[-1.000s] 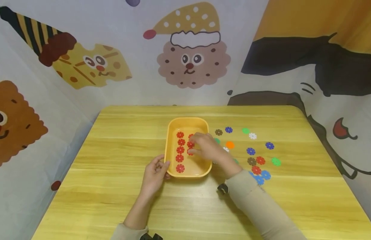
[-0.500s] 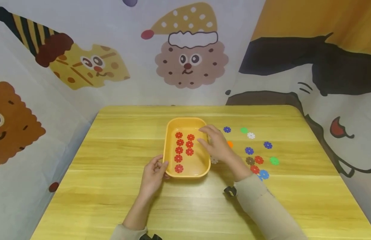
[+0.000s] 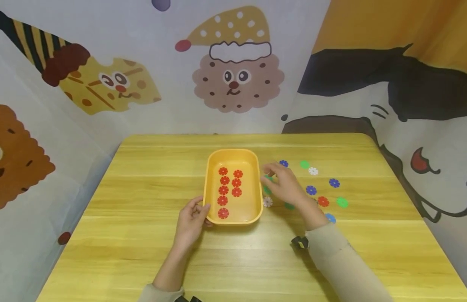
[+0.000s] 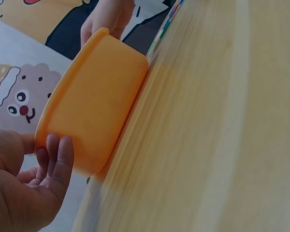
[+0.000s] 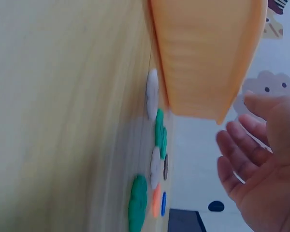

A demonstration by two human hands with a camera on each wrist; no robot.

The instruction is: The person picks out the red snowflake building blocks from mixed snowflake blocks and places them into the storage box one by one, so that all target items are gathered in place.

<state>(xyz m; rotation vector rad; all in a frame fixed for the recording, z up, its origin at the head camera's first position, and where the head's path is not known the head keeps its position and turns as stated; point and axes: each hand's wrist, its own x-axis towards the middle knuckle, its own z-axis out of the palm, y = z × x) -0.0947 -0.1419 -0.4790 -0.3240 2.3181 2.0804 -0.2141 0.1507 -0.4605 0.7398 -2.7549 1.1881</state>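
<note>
My left hand (image 3: pixel 189 222) grips the near left corner of a yellow-orange plastic tray (image 3: pixel 250 209), thumb over the rim and fingers outside, as the left wrist view also shows. Inside, red notched plastic discs (image 3: pixel 223 190) lie in two columns, several on the left and three (image 3: pixel 236 183) on the right. Just right of the tray, my right hand (image 3: pixel 288 186) hovers over the loose discs with its fingers loosely bent. In the right wrist view that hand (image 5: pixel 261 159) holds nothing. It partly covers a teal disc (image 3: pixel 267 189) and hides others.
Loose notched discs spread across the table (image 3: pixel 142 251) right of the tray: blue (image 3: pixel 311 190), green (image 3: pixel 342 202), white (image 3: pixel 313 171), red (image 3: pixel 323 201) and light blue (image 3: pixel 330 218). A white disc (image 3: pixel 267 202) lies close to the tray's right wall. A cartoon-printed cloth (image 3: pixel 173 105) hangs behind the table.
My right hand has lifted out from over the right column of red discs and moved right, past the tray's rim. My left hand keeps its grip on the tray.
</note>
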